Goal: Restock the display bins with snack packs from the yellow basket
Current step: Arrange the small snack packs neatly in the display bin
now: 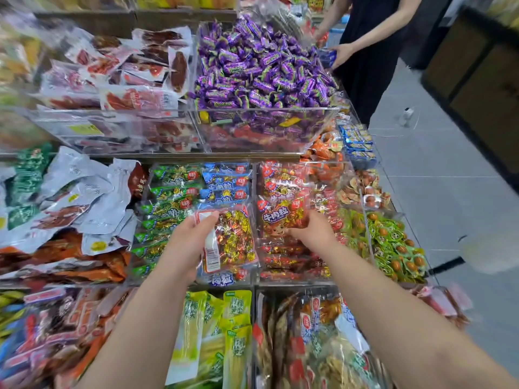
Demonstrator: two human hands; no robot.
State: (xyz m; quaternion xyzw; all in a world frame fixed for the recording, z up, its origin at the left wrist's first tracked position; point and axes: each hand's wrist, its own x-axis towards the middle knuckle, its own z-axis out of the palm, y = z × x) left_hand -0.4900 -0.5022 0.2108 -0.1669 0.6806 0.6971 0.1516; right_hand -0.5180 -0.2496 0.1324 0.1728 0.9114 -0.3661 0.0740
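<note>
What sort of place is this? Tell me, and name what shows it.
Most likely a snack shop or supermarket aisle. Clear display bins hold heaped purple-wrapped candies and rows of green snack bags. The left hand holds a sweets pack and the right hand a red snack pack.

Both bare forearms reach forward from the bottom edge, drawing closer toward the hands. The left forearm (134,327) comes in from the lower left. The left hand (191,240) is turned palm inward, with the thumb (209,217) across the top corner and the fingers curled behind a clear pack of gold-wrapped pieces (238,242). The right forearm (393,304) runs in from the lower right. The right hand (311,230) shows its back (fingertips hidden) and grips the lower edge of a red beef-cube pack (280,217).
</note>
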